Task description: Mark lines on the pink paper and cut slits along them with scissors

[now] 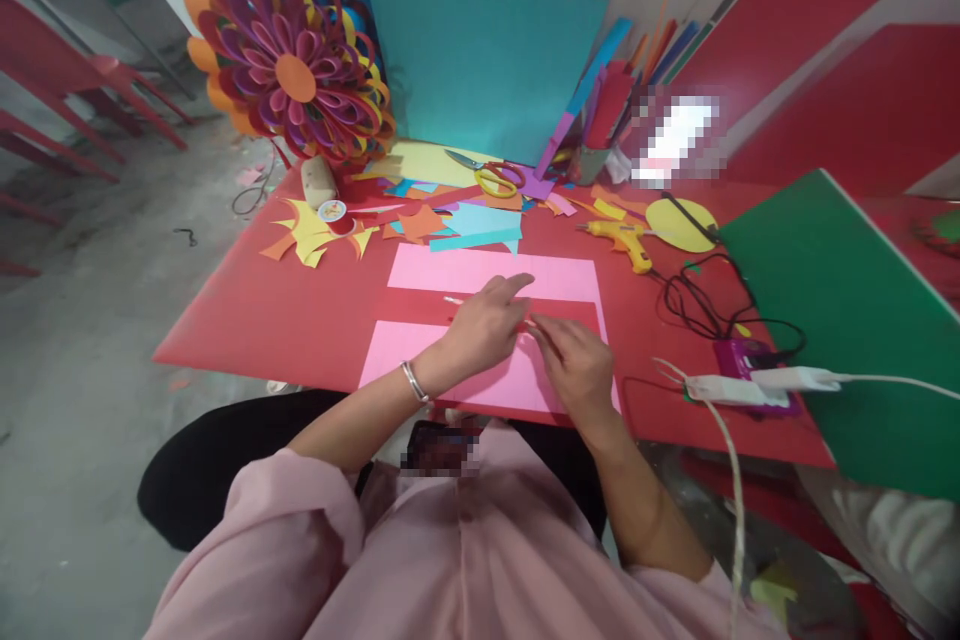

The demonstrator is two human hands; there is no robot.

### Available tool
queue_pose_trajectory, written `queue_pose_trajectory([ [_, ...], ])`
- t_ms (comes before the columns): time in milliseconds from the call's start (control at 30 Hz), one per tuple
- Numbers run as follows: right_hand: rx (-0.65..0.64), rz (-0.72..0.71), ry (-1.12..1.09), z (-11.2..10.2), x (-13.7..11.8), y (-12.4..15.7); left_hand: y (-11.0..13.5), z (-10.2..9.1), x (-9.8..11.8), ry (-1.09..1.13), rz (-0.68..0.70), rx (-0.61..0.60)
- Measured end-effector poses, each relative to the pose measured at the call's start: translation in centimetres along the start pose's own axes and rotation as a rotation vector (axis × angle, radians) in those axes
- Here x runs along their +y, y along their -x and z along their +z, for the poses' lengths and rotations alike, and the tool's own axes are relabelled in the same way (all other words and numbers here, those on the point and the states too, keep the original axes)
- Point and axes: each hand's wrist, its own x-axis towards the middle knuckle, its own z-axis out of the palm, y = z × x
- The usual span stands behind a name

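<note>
Over the pink paper (491, 268), my left hand (487, 325) has its index finger pointing out and its other fingers curled. A thin, pale stick-like piece (452, 300) pokes out to the left from beneath that hand; its exact kind is not clear. My right hand (577, 365) pinches at a small light end between the two hands, apparently the same piece. Under both hands, a red strip (412, 305) shows across the middle of the pink paper. Most of the thin piece is hidden by my fingers.
Colourful paper scraps (480, 220), scissors (495, 178) and a thread spool (334, 212) lie farther back. On the right are a yellow glue gun (622, 240), tangled black cable (697, 300), white plugs (739, 388) and a green board (847, 320). A paper flower (296, 78) stands back left.
</note>
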Motion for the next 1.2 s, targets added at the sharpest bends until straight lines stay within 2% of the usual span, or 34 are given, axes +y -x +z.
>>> queue_pose_trajectory([
  [133,-0.062,-0.003,0.080,-0.1,0.1,-0.1,1.9,-0.1,-0.4,-0.087,0.080,0.059],
  [267,-0.180,-0.050,0.156,-0.1,-0.6,-0.8,2.3,0.5,0.4,-0.150,0.099,0.084],
  [367,-0.278,0.012,0.185,-0.3,0.3,-0.9,2.5,0.6,1.1,-0.162,0.059,0.251],
  [433,-0.284,0.085,0.184,-0.6,1.5,-0.8,3.3,0.7,1.1,-0.156,0.015,0.341],
  [467,-0.269,0.109,0.180,-0.7,2.1,-0.6,3.9,0.8,1.0,-0.146,-0.003,0.346],
  [567,-0.212,0.130,0.205,-0.6,3.1,0.1,5.9,1.7,0.4,-0.110,-0.063,0.252],
  [700,-0.140,0.154,0.267,0.6,2.8,1.6,7.4,3.2,-0.1,-0.118,-0.130,0.143],
  [900,-0.105,0.096,0.325,1.7,2.8,3.0,7.4,3.7,-0.1,-0.111,-0.146,0.099],
  [1100,-0.112,0.124,0.351,1.6,2.6,2.8,7.4,3.8,0.1,-0.142,-0.277,0.068],
  [1200,-0.143,0.149,0.380,1.7,2.4,2.7,7.4,4.0,0.1,-0.136,-0.287,0.050],
])
